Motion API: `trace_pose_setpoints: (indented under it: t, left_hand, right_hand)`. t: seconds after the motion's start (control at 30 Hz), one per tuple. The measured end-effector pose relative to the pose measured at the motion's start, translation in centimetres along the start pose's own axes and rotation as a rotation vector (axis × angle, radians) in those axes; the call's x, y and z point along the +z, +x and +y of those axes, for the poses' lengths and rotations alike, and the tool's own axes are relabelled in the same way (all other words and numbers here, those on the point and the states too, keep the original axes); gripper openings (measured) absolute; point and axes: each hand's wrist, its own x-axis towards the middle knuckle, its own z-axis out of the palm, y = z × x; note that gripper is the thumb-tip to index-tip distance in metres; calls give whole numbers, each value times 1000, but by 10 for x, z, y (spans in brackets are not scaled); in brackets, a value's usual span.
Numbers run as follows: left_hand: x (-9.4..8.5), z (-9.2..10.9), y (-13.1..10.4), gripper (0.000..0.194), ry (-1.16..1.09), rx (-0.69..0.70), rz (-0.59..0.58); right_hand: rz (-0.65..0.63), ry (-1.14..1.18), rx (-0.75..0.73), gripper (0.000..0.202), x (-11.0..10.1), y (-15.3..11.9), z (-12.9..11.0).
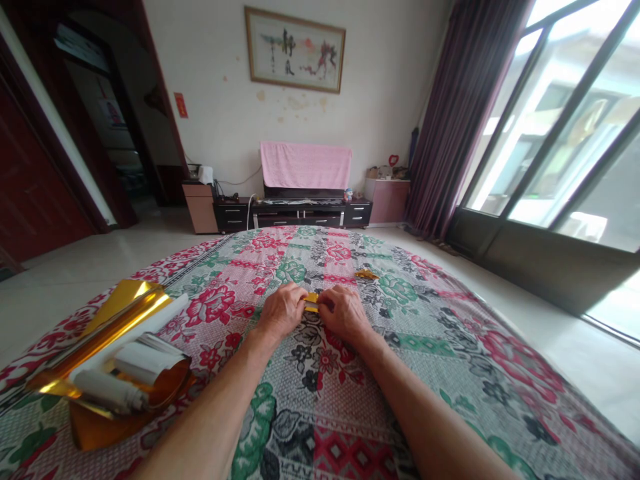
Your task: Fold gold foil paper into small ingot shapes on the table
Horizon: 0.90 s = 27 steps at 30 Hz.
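Between my two hands is a small piece of gold foil paper (pixel 312 301), with a paler strip along its lower side. My left hand (pixel 283 308) pinches its left end, and my right hand (pixel 347 311) pinches the right end. Both hands rest low over the patterned cloth (pixel 300 373), fingers closed. A little beyond my right hand lies a folded gold foil piece (pixel 367 274). Its exact shape is too small to make out.
At the left of the cloth lie a shiny gold foil roll (pixel 120 327), white rolls (pixel 143 362) and a gold sheet (pixel 97 427). Across the room stand a low black cabinet (pixel 300 217) and a screen draped with a pink cloth (pixel 306 165). Windows (pixel 565 120) are at the right.
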Motion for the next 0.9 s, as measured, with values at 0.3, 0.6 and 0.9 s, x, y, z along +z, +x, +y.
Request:
trace_pose_setpoints:
  t: [0.3, 0.6, 0.9]
  left_hand:
    - [0, -3, -1, 16, 2, 120, -19]
    - [-2, -7, 2, 19, -29, 148, -23]
    - [3, -9, 5, 22, -62, 199, -22]
  right_hand:
    - [-25, 151, -170, 19, 3, 3, 12]
    - [-87, 112, -195, 26, -4, -1, 8]
    - [-70, 100, -214, 18, -4, -2, 7]
